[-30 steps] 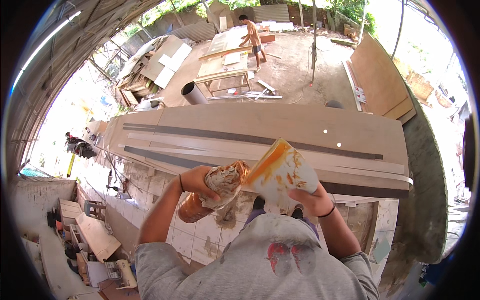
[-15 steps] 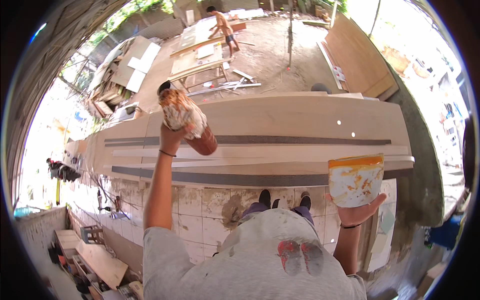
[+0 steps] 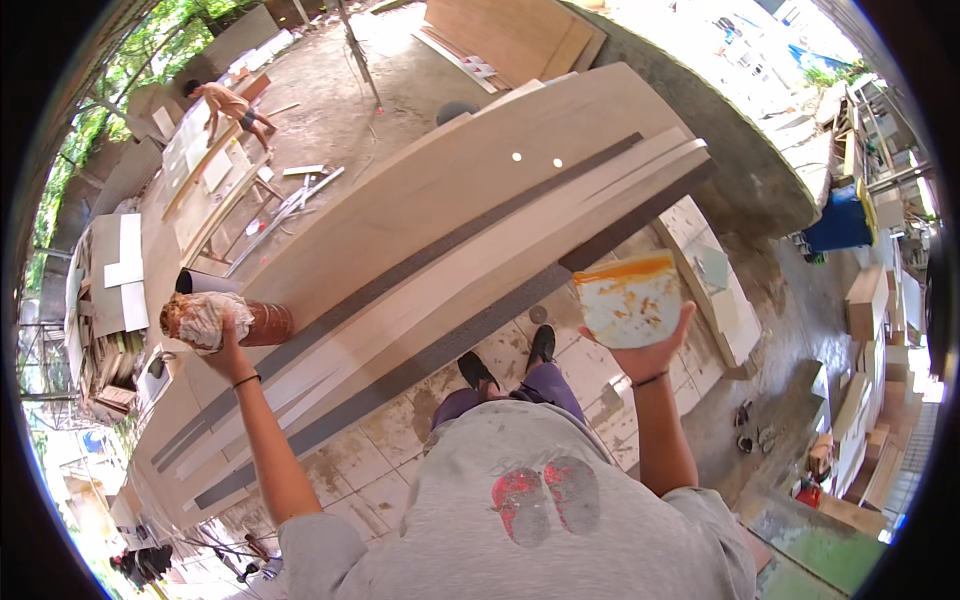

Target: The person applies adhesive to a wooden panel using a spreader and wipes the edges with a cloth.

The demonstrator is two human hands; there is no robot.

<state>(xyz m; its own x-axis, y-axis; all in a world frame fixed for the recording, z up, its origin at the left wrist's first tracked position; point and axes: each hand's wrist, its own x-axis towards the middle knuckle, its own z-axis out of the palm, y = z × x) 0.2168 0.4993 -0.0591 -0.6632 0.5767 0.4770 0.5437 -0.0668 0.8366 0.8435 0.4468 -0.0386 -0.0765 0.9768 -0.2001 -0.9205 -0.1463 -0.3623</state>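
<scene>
My left hand (image 3: 225, 340) is closed around a reddish-brown cylindrical container (image 3: 268, 324), crusted with whitish and rust-coloured residue at one end. It is held sideways above the left part of a long wooden panel (image 3: 400, 215). On the right, my right hand (image 3: 655, 355) supports a whitish tub-like container (image 3: 625, 310) from below, its fingers curled around the base. Orange smears mark the tub's side, and an orange band runs along its wide upper edge. Dark grey strips (image 3: 480, 225) and pale strips (image 3: 500, 240) lie along the panel.
Pale tiles (image 3: 365, 455) lie under my feet, beside the panel. A person (image 3: 235, 108) bends over another work table (image 3: 215, 185) at the far left. Boards (image 3: 515, 40) lean at the back, a concrete ledge (image 3: 735, 160) runs behind, and stacked wood (image 3: 870, 300) stands right.
The view has turned to the right, so the panel now runs diagonally. My left hand has tipped the crusted container closer to level. Both hands keep their hold.
</scene>
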